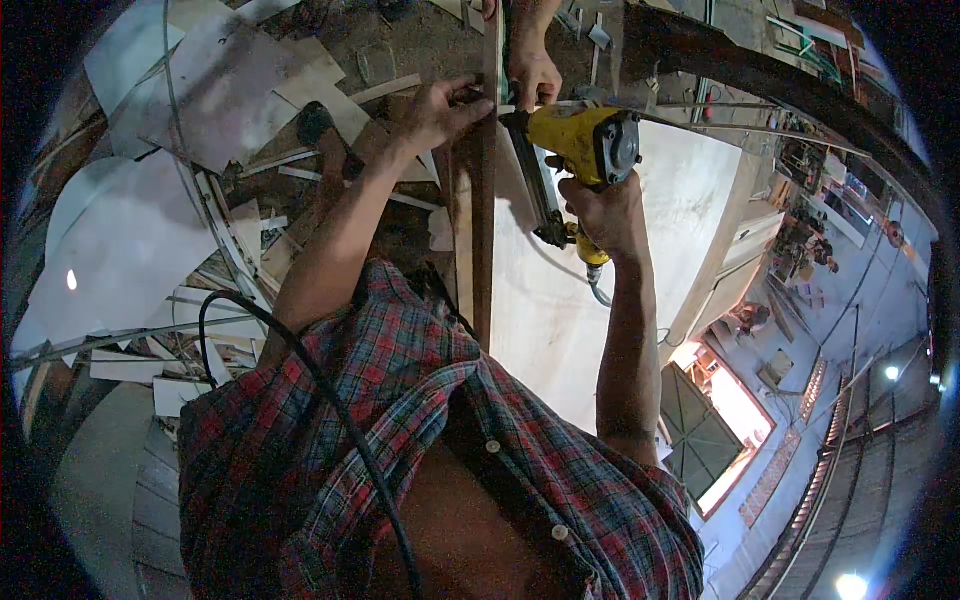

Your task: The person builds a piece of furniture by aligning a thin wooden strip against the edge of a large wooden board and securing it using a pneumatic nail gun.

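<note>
My right hand point(610, 212) grips the handle of a yellow and black nail gun point(570, 132), whose nose meets the edge of a long wooden strip point(488, 225). A dark magazine runs down from the nose, and an air hose point(600, 292) hangs below the handle. My left hand point(440, 118) is on the strip's left side, its fingers curled in and their tips at its edge near the nose. A pale wooden panel point(560, 340) spreads to the right of the strip. Another person's hand point(535, 75) reaches in from the top, beside the nose.
Offcuts and pale sheets point(210, 90) litter the floor on the left. A black cable point(330, 390) loops across my shirt front. A dark beam point(740, 55) arcs along the upper right. An open doorway point(735, 430) lies at the lower right.
</note>
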Demonstrator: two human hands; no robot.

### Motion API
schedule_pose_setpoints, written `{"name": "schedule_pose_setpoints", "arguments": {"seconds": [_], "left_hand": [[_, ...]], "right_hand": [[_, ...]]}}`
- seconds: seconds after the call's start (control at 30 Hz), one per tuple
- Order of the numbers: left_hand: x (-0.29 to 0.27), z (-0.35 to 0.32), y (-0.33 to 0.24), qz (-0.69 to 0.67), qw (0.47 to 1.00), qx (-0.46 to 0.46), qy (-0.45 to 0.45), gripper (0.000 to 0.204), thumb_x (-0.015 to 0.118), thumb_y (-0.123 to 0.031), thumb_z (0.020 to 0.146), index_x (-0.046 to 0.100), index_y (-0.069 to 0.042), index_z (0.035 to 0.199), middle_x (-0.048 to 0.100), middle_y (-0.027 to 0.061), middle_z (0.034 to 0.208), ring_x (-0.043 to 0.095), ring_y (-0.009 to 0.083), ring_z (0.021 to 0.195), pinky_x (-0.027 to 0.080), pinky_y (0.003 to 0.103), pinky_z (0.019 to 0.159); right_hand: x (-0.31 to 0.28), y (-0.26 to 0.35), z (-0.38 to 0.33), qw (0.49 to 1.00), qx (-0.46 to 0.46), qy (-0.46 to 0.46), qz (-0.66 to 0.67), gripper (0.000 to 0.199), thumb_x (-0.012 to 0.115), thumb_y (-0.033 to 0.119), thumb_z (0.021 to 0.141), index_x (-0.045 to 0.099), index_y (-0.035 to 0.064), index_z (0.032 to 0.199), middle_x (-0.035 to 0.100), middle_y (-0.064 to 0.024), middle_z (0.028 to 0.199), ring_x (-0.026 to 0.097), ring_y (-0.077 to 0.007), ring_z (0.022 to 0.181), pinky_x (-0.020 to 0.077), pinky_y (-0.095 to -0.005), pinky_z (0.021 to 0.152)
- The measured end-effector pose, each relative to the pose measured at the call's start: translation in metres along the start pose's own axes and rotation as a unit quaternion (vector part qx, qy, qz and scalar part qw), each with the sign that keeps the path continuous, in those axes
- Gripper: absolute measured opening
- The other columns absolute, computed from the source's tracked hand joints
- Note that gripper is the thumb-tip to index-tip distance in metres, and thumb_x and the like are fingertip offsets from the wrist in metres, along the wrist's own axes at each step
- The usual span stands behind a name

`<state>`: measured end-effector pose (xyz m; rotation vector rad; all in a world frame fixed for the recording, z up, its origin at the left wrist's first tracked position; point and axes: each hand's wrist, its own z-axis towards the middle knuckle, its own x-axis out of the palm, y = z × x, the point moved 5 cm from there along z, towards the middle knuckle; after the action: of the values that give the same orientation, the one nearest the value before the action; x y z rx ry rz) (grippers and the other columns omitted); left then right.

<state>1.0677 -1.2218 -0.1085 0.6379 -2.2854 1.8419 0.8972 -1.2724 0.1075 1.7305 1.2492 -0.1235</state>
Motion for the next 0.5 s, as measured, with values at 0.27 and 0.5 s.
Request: {"name": "schedule_pose_setpoints", "arguments": {"seconds": [0.27, 0.5], "left_hand": [[0.001, -0.001, -0.010, 0.029, 1.000, 0.010, 0.008, 0.039, 0.075, -0.027, 0.088, 0.064, -0.004, 0.118, 0.068, 0.0036, 0.103, 0.063, 0.0115, 0.093, 0.052, 0.028, 0.087], [-0.004, 0.004, 0.012, 0.040, 0.999, 0.019, -0.004, 0.037, 0.071, -0.034, 0.090, 0.067, -0.005, 0.112, 0.066, 0.0019, 0.085, 0.059, 0.0091, 0.073, 0.049, 0.029, 0.067]], "right_hand": [[0.003, -0.004, -0.002, 0.997, -0.068, -0.032, -0.018, 0.031, 0.063, 0.010, 0.079, 0.068, 0.0001, 0.108, 0.069, -0.0057, 0.086, 0.062, -0.0122, 0.072, 0.0508, -0.0292, 0.065], [0.004, 0.004, -0.005, 0.996, -0.078, -0.023, -0.035, 0.031, 0.062, 0.009, 0.079, 0.067, -0.0014, 0.107, 0.071, -0.0087, 0.093, 0.066, -0.0143, 0.078, 0.0528, -0.0303, 0.070]]}}
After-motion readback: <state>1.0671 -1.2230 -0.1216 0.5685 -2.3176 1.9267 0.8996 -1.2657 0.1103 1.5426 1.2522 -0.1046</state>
